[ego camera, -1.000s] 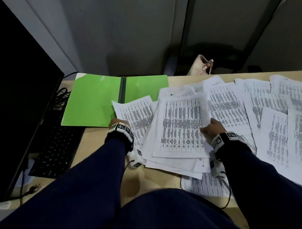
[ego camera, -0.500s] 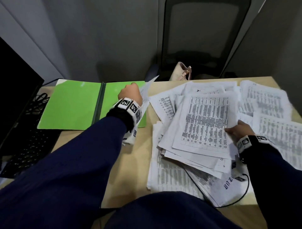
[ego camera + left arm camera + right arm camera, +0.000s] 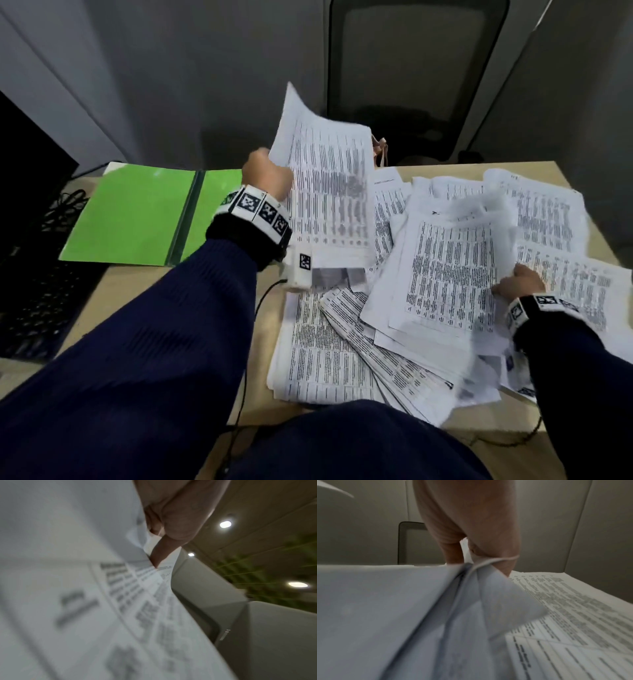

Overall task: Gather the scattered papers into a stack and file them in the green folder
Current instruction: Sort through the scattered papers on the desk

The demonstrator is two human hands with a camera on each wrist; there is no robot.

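Note:
My left hand [image 3: 267, 178] pinches a printed sheet [image 3: 329, 185] by its left edge and holds it raised and tilted above the desk; in the left wrist view the fingers [image 3: 159, 553] curl onto that sheet [image 3: 102, 601]. The green folder [image 3: 137, 219] lies open and flat at the left, behind my left wrist. My right hand [image 3: 519, 284] grips the right edge of a loose bundle of papers [image 3: 448, 270], whose pinched edge [image 3: 471, 566] folds up under the fingers [image 3: 453, 553]. More printed sheets [image 3: 325, 349] lie scattered over the desk.
A black keyboard [image 3: 37, 308] and monitor [image 3: 30, 164] stand at the left. A dark chair back [image 3: 414, 68] and a beige bag [image 3: 380, 154] sit behind the desk's far edge. The wooden desk [image 3: 154, 291] shows between my arms. Cables trail from both wrists.
My left hand has come off the papers near the folder, taken one sheet and lifted it up and to the right. My right hand has kept its hold on the bundle's right edge.

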